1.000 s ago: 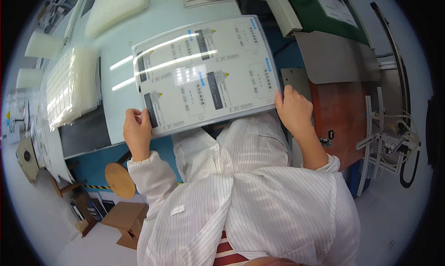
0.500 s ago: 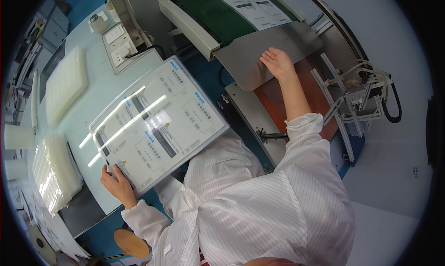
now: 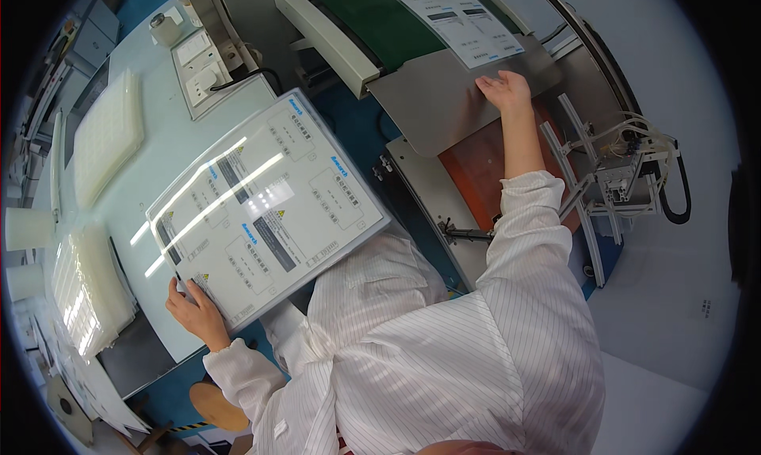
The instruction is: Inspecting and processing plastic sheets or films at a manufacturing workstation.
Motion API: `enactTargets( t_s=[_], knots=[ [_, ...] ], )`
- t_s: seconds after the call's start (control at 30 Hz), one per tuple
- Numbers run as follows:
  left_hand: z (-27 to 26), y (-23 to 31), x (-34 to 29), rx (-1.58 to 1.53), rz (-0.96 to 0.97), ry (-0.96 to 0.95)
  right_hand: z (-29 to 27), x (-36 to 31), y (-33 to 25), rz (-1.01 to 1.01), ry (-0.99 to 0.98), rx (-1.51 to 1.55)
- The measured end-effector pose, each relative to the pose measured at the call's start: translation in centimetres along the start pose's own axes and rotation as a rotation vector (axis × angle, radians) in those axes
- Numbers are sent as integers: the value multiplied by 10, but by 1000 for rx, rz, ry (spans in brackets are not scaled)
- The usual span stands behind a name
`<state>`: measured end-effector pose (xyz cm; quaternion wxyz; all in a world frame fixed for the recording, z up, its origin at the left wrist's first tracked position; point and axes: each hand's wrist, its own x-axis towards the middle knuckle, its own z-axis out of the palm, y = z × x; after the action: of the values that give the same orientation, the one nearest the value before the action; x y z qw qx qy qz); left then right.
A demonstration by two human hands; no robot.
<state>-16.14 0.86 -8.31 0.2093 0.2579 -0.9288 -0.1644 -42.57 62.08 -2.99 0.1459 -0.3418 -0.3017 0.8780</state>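
Observation:
A stack of clear printed sheets with black, blue and yellow markings lies tilted across the table's right edge and above my lap. My left hand grips its near left edge, fingers bent around the side. My right hand, palm up with fingers stretched out, holds nothing above a grey metal plate. Just beyond its fingertips, another printed sheet slides from the green conveyor belt onto the plate. Whether the fingertips touch this sheet I cannot tell.
Two stacks of translucent sheets lie on the pale table at left. A socket panel and a small jar stand at its far end. Right of my arm is a metal frame with tubes. A round stool is below.
The printed sheet on the belt has come nearer, farther onto the metal plate. My right hand has shifted right and slightly away, toward that sheet. My left hand still holds the stack.

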Motion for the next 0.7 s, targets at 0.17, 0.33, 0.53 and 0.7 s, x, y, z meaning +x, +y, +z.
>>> enactTargets(
  t_s=[0.17,0.33,0.53,0.7],
  knots=[
    [-1,2,0,9,-23,-10,0,21,-6,2,-16,-108],
    [0,7,2,19,-23,-6,-1,41,-16,52,-13,-125],
    [0,6,0,19,-20,10,3,43,-15,90,31,-157],
    [1,9,3,28,-12,22,-7,62,-18,229,97,-85]
  ],
)
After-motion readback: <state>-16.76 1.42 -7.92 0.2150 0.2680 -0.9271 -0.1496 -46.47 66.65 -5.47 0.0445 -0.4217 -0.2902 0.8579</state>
